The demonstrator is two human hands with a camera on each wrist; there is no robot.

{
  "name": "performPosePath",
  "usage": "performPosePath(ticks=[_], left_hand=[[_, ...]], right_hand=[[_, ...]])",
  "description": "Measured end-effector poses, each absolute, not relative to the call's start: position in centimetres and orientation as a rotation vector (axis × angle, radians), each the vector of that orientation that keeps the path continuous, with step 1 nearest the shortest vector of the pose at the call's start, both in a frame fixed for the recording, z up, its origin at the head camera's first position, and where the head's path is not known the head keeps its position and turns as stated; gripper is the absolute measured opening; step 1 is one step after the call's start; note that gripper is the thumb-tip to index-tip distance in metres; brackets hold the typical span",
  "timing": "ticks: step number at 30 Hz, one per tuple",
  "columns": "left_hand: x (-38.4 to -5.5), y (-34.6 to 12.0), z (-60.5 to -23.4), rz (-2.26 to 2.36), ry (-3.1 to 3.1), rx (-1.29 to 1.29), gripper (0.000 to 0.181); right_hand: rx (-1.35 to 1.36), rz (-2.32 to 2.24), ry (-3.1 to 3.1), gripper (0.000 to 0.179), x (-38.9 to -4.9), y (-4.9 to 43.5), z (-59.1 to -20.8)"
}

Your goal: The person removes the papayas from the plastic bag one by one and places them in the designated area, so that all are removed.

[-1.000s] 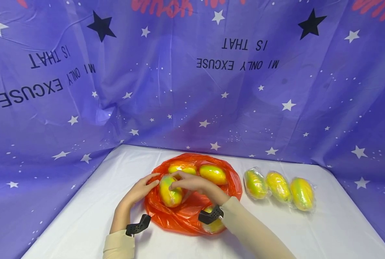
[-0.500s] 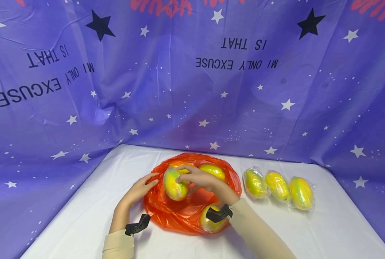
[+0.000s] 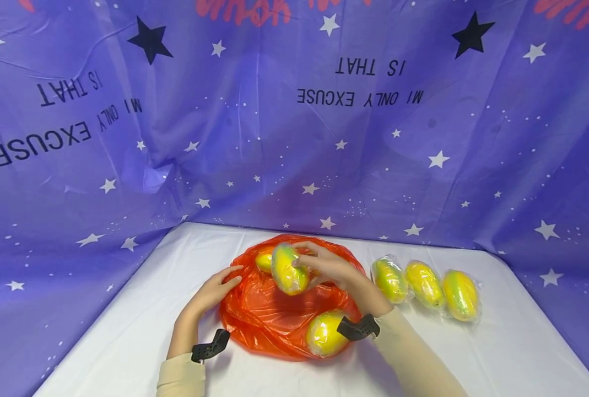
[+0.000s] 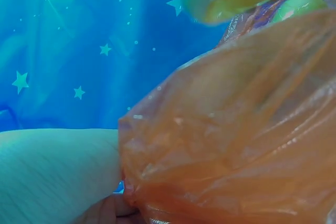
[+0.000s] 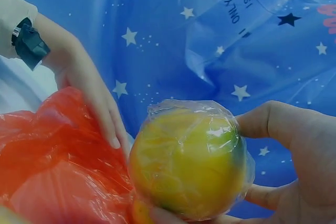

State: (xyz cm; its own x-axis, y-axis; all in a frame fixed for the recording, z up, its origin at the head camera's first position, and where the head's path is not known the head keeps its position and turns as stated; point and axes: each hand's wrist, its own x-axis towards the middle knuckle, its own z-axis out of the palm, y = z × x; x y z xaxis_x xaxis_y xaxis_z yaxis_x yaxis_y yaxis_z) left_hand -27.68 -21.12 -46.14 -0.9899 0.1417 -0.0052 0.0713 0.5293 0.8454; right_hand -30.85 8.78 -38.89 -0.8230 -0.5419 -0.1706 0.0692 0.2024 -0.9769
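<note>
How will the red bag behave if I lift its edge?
The red bag will probably flop and crumple, its film being thin and wrinkled. It may sag unevenly, with a wrapped fruit at its near right. Glossy, it could be slippery.

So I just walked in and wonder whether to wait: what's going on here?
Someone's right hand holds a wrapped yellow-green fruit over an open red plastic bag, while their left hand rests at the bag's left edge. At least two more fruits show within the bag. Three wrapped ones lie in a row on the white table, to its right.
</note>
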Motion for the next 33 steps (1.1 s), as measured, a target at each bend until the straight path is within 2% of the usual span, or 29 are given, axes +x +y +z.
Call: performPosePath(ticks=[21, 33], left_hand=[[-27.6, -21.3, -46.4, 1.507, 2.661, 0.173, 0.045], [-27.7, -21.2, -46.3, 1.524, 2.645, 0.182, 0.045]], right_hand=[[-0.460, -1.753, 2.001, 0.055, -29.2, 13.4, -37.6], [-0.351, -1.843, 2.000, 0.054, -27.4, 16.9, -37.9]])
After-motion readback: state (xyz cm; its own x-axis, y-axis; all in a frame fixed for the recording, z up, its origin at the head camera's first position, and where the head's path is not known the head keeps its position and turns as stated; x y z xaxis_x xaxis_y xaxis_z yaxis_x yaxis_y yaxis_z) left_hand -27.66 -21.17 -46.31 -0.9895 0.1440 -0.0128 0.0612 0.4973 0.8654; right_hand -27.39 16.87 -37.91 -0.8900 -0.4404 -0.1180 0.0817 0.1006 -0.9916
